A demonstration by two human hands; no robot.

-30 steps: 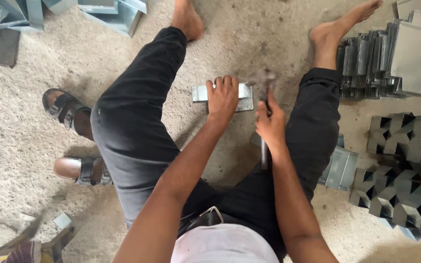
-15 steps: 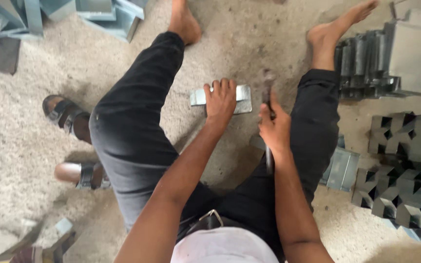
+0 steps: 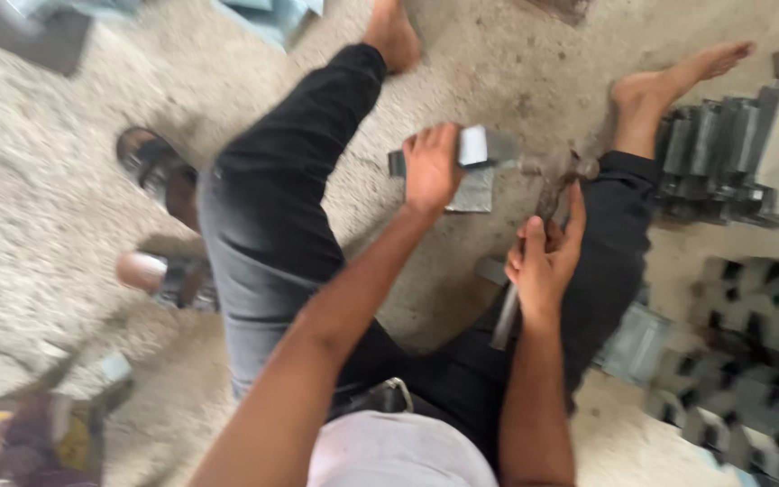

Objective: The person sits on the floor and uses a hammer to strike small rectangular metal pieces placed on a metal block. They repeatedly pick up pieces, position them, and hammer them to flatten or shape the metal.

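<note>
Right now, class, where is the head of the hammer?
In the head view, the hammer head sits right of centre, beside the metal piece under the left hand, above the right hand gripping the handle.

Two sandals [image 3: 160,221] lie on the gritty floor [image 3: 38,180], grey metal brackets [image 3: 732,162] stacked opposite.
</note>
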